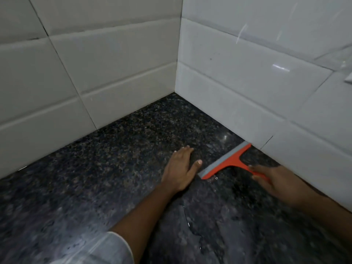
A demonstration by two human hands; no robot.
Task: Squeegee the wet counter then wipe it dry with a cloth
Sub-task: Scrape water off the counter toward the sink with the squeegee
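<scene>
Nearest the camera, the dark speckled bench (95, 178) shows water streaks and a thin trail of water (190, 225); this part looks still wet. No cloth in view, so drying is judged not yet begun.

Right hand (274, 181): fingers clenched around the orange handle of the squeegee (226, 161). Blade lies flat on the bench, far end just beside the right wall tiles (247, 82), near end just beside the left thumb.

Left hand (181, 164): fingers released, spread, palm down on the bench, bracing; holds nothing.

Step in hand, judged: squeegee pass along the right wall side.
- Keep the blade edge fully in contact, handle tilted low, pressure even.
- Pull in one straight stroke toward the near edge, overlapping passes.
- Shift the left hand clear of the blade's path.

Beyond: the far corner of the bench, where the two tiled walls meet, looks duller; wetness there cannot be told.
</scene>
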